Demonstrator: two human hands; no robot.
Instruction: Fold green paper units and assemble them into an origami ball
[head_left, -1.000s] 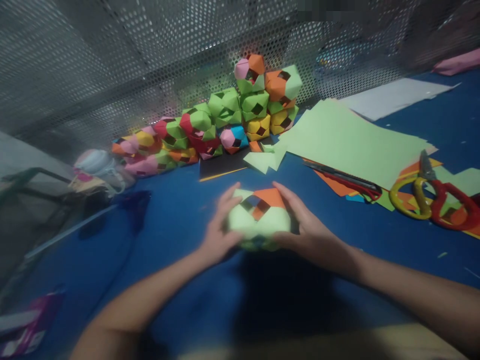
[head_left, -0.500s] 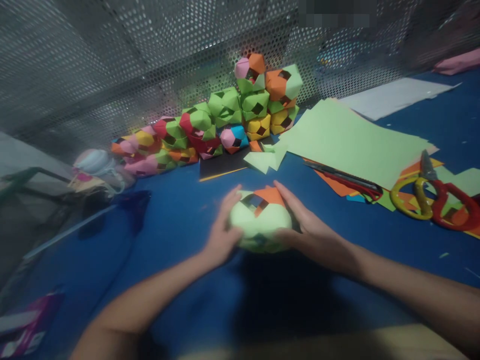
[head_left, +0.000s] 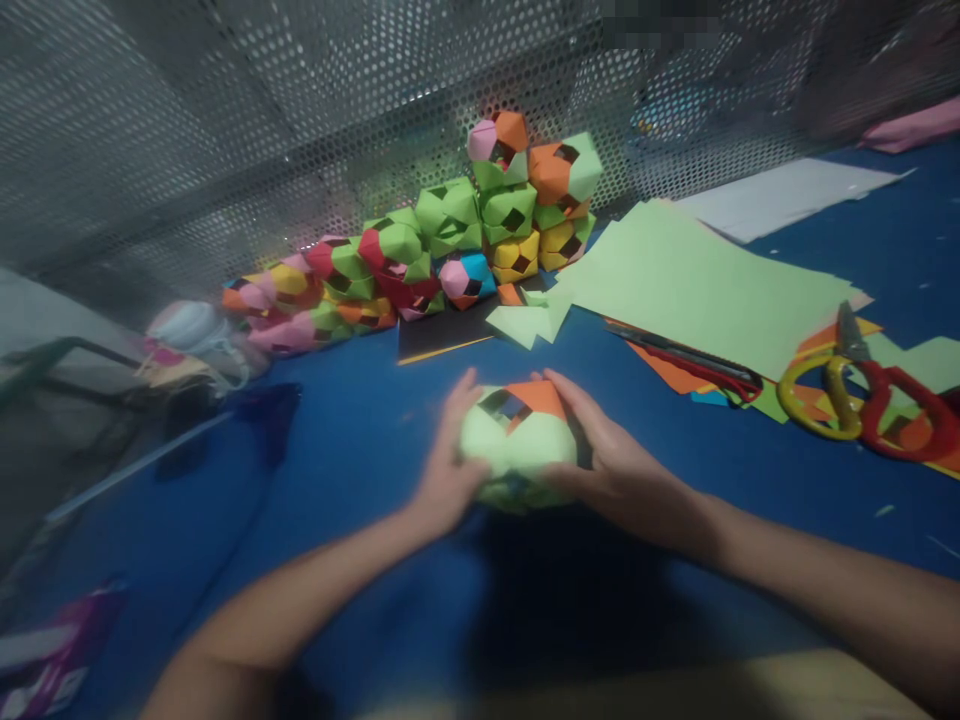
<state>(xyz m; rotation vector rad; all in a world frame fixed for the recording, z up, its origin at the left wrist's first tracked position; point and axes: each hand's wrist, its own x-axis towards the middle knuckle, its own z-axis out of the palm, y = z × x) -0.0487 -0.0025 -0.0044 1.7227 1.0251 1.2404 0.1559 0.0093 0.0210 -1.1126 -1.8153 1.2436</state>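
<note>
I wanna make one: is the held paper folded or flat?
Folded: the paper shape bulges between the left hand and right hand, showing openings.

The cube-like, pale-green-and-orange folded-paper ball (head_left: pixel 517 450) shows pale green at 6 o'clock, orange at 1 o'clock. The flat tabletop (head_left: pixel 352 430) is solid blue. At 11 o'clock from the ball, the stacked folded-paper cubes (head_left: pixel 405 240) mix green, yellow, orange, red, pink and blue. At 2 o'clock, I see fanned pale-green paper sheets (head_left: pixel 705 285). At 3 o'clock, the metal-bladed scissors (head_left: pixel 877 395) have yellow and red loops. At 12 o'clock, the grey sheet-metal panel (head_left: pixel 337 80) carries a regular hole pattern.
</note>
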